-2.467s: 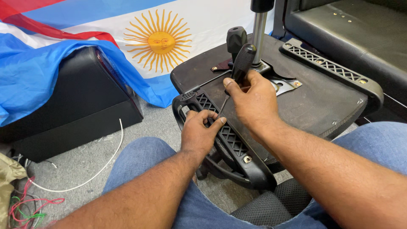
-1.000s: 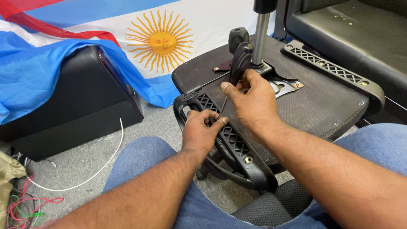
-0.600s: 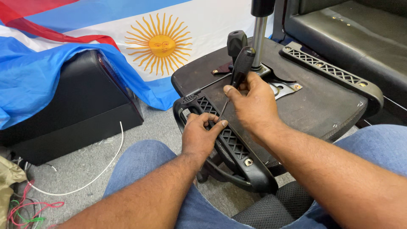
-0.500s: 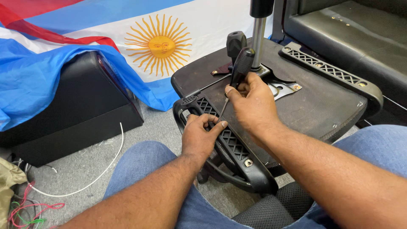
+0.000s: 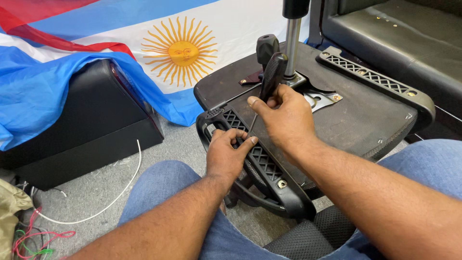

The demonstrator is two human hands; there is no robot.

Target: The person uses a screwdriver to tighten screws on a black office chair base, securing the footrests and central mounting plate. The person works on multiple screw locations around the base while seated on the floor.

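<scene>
Head view, looking down over both forearms and blue-jeaned knees.

Right hand [image 5: 284,118]: closed around a black-handled screwdriver [image 5: 272,74], thumb and forefinger pinching low on the grip, the handle rising above the knuckles. Thin shaft slanting down and leftward from the fingers, its tip meeting the black lattice armrest [image 5: 262,161] just beyond the left thumb; the exact seat of the tip too small to tell.

Left hand [image 5: 226,154]: just below and to the left of the right, wrapped around the near end of the armrest, fingers curled over its edge, steadying it.

Beyond the right hand's knuckles: the dark underside of an overturned chair seat [image 5: 356,120], with a metal plate [image 5: 322,98] and a chrome post [image 5: 291,43] standing up from it. Close behind the screwdriver handle, a black knobbed lever [image 5: 266,45]. Below the right wrist, a bright screw [image 5: 282,183] sitting in the armrest. Far to the right of that hand, a second armrest [image 5: 370,79] along the seat's other edge.

Well left of the left hand: a black box [image 5: 82,125] draped with a blue-and-white sun flag [image 5: 183,48], a white cable [image 5: 122,192] on the grey floor.

By the look of it, turning a fastener at the armrest's upper end, mid-drive. Calling next for steady downward pressure, the shaft kept in line with the fastener, and a firm left grip to stop the armrest twisting.
</scene>
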